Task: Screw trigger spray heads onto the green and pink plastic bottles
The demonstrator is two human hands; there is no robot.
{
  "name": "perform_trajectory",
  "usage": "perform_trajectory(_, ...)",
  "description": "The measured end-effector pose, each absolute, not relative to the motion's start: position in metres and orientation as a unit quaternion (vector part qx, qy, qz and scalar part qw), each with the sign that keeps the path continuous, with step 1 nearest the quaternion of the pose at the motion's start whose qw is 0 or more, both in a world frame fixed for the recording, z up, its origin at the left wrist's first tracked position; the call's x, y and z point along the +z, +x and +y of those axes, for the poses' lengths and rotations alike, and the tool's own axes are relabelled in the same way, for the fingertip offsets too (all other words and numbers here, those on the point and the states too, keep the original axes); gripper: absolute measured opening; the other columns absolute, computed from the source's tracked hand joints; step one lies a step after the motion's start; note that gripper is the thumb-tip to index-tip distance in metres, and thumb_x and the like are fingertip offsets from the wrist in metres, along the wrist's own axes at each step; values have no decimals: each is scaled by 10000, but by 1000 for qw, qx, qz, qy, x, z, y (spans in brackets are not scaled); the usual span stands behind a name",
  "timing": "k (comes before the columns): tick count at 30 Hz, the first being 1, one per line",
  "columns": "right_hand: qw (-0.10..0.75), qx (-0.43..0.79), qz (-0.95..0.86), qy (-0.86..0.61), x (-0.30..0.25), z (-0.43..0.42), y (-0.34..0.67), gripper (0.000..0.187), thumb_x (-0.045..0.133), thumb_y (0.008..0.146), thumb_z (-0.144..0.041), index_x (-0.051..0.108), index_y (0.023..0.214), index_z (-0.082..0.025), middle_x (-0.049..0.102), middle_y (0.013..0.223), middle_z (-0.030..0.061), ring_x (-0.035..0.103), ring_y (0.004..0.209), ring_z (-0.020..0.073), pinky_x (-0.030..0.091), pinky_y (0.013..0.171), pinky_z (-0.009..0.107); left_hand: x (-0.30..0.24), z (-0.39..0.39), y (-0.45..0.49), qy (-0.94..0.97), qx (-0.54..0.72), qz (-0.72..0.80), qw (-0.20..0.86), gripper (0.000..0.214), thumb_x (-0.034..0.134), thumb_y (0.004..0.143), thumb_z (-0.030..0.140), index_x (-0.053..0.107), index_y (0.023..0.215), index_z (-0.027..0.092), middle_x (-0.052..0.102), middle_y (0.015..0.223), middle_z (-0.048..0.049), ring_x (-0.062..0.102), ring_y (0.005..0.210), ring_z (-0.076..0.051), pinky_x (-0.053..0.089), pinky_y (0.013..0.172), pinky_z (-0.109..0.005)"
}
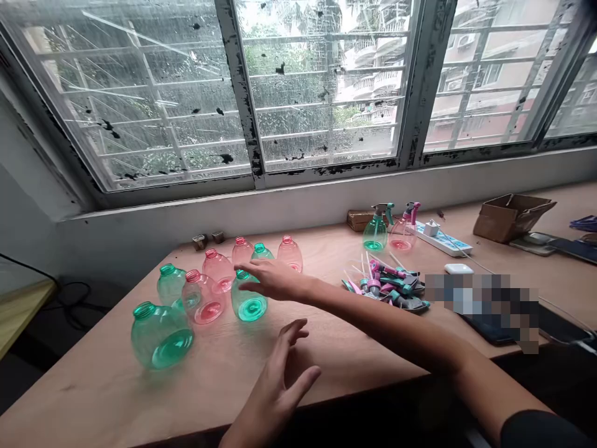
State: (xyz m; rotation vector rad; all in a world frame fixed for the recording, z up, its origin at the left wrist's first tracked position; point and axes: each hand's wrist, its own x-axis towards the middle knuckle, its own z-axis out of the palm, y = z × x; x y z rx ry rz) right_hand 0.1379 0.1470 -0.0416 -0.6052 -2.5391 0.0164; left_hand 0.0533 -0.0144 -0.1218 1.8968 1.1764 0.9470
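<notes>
My right hand [275,279] reaches leftward over the table, its fingers stretched out at the neck of a clear green bottle [250,308]. The hand covers part of that neck, and whether it touches the bottle I cannot tell. My left hand [286,367] hovers near the table's front edge, fingers apart, holding nothing. Left of the hands stand open-necked bottles without spray heads: a green bottle [161,339] in front, another green bottle [170,285] behind it, a pink bottle [201,302], and several more pink and green ones at the back.
A pile of spray heads [389,283] lies right of my forearm. Behind it stand a green spray bottle [375,233] and a pink spray bottle [403,235] with heads on. Further right are a power strip [441,238], a cardboard box [506,218] and a white case [458,269].
</notes>
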Motion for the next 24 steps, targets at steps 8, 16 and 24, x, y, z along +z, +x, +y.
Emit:
perform_trajectory(8, 231, -30, -936, -263, -27, 103, 205, 301, 600, 987, -420, 607, 1196, -204, 758, 928, 85, 711, 745, 252, 388, 570, 273, -140, -7, 48, 662, 524, 481, 236, 282, 720, 876, 374, 562, 1091, 282, 558, 1148, -32, 552, 1178, -280, 429, 1083, -426)
perform_trajectory(16, 304, -66, -903, -295, -57, 39, 243, 344, 485, 1023, -492, 605, 1101, -179, 756, 769, 38, 731, 643, 216, 364, 495, 270, -141, 2, 52, 627, 494, 501, 334, 1070, 912, 642, 399, 244, 1477, 340, 306, 1567, -92, 333, 1443, -368, 294, 1186, -552)
perform_trajectory(24, 415, 112, -840, -332, -103, 15, 294, 284, 530, 1005, -464, 554, 1136, -213, 703, 756, 4, 676, 632, 163, 507, 598, 257, -138, -6, 57, 677, 439, 490, 331, 890, 846, 716, 308, 286, 1407, 277, 448, 1479, -160, 457, 1387, -362, 348, 1161, -548)
